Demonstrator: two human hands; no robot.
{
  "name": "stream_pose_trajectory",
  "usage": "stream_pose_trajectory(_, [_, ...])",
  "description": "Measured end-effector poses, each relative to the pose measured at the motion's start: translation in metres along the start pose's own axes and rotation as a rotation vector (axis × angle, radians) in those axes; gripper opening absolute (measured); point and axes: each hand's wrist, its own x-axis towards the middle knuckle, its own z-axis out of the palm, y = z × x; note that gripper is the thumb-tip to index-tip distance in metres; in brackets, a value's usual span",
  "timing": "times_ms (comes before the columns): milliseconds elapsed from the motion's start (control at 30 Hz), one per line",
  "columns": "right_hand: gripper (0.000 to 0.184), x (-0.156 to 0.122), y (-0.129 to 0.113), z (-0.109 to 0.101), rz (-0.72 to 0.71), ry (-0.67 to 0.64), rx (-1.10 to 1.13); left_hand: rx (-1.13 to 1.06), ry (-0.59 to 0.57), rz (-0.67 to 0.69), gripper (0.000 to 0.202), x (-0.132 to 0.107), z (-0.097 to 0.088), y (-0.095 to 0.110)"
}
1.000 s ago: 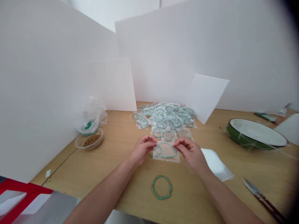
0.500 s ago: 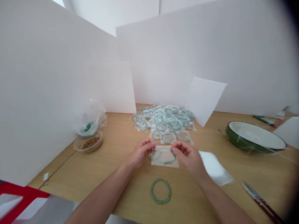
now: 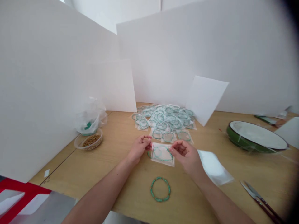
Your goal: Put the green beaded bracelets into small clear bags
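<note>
Fingertips and thumbs of the left hand (image 3: 140, 149) and right hand (image 3: 186, 154) pinch the upper edges of a clear bag (image 3: 163, 154) above a table (image 3: 135, 193), the bag narrower and more askew than half a second earlier. A bead bracelet (image 3: 163, 160) shows within its outline, apparently inside. Fingers cover the corners; another bracelet (image 3: 149, 154), by the left hand, is partly hidden.

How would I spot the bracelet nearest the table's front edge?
On the wooden table, find the left hand and right hand. Below them in the view, toward the near edge, lies a turquoise-green beaded bracelet. Unlike the bagged bracelets heaped beyond the hands, it lies bare on the wood, with no clear bag around it.
</note>
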Motion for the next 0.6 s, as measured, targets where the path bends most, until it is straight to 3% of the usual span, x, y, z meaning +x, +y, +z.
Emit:
stream_pose_trajectory(67, [0.022,0.0,0.0,-0.001,0.001,-0.006,0.003,-0.045,-0.02,0.023,0.048,-0.001,0.001,0.0])
stream_pose_trajectory(233, [0.022,0.0,0.002,0.0,-0.015,-0.027,-0.006,-0.032,-0.279,-0.008,0.06,-0.01,0.015,0.001])
stream_pose_trajectory(367, [0.023,-0.001,0.003,0.002,-0.006,-0.049,0.004,0.056,-0.226,0.05,0.05,-0.014,0.019,0.0])
stream_pose_trajectory(500, [0.046,-0.002,0.002,0.004,0.076,-0.095,0.029,0.136,-0.21,0.128,0.048,-0.012,0.017,-0.001])
stream_pose_trajectory(600, [0.043,-0.002,0.002,0.003,0.122,-0.1,-0.001,0.162,-0.23,0.1,0.05,-0.01,0.015,0.0])
